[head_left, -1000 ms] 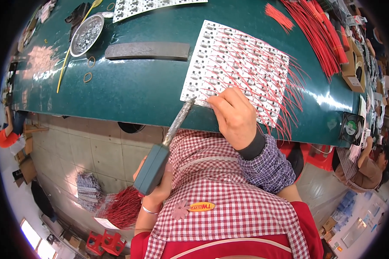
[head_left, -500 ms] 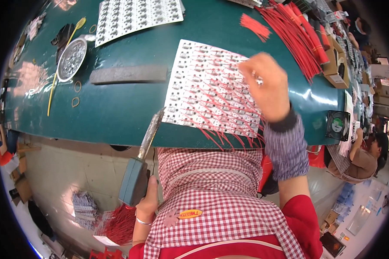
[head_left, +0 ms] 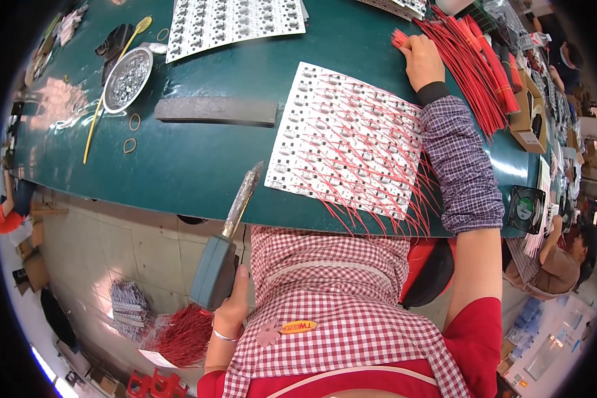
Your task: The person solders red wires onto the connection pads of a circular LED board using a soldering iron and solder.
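Gently, in the head view, I'd separate the thin red wires upper right with the right hand, its grip unclear, the left hand clutching the blue-grey, metal-tipped soldering tool clear of the white rectangular circuit board mid-frame.

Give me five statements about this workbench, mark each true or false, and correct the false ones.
1. The left hand holds a soldering iron. True.
2. The right hand is inside the cardboard box. False: it is at the small bundle of short red wires.
3. Long red wires lie across the white circuit-board panel. True.
4. The dark gray bar lies to the right of that panel. False: it lies to the left.
5. Rubber bands lie on the green tabletop near the metal bowl. True.
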A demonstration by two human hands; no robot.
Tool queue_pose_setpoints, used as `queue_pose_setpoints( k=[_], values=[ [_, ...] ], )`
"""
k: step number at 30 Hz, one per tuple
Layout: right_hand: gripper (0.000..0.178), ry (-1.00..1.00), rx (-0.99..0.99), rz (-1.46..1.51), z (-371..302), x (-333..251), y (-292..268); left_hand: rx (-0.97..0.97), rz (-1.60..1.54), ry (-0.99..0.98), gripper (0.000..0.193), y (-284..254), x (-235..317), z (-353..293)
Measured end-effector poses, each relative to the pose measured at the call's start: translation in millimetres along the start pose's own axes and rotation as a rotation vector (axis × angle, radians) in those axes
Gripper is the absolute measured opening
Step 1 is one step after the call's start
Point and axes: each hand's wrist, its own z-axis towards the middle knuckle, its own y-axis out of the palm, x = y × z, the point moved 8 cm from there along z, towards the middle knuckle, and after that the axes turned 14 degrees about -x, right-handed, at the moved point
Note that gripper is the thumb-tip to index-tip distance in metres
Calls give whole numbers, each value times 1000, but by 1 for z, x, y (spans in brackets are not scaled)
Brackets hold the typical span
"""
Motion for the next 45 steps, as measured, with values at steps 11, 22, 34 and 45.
queue_pose_setpoints(
  k=[11, 22, 34, 45],
  values=[
    [6, -96, 232, 45, -30, -33, -77, -77, 61, 78, 44, 5, 7, 3],
    [15, -217, -80, 852, -174, -246, -91, -122, 6, -99, 43, 4, 5, -14],
    [23, -182, 13, 684, -185, -257, -78, -73, 162, 1, 23, 5, 15, -4],
    [23, -174, 15, 669, -185, -258, -77, -173, 288, 88, 19, 11, 20, -2]
  ],
)
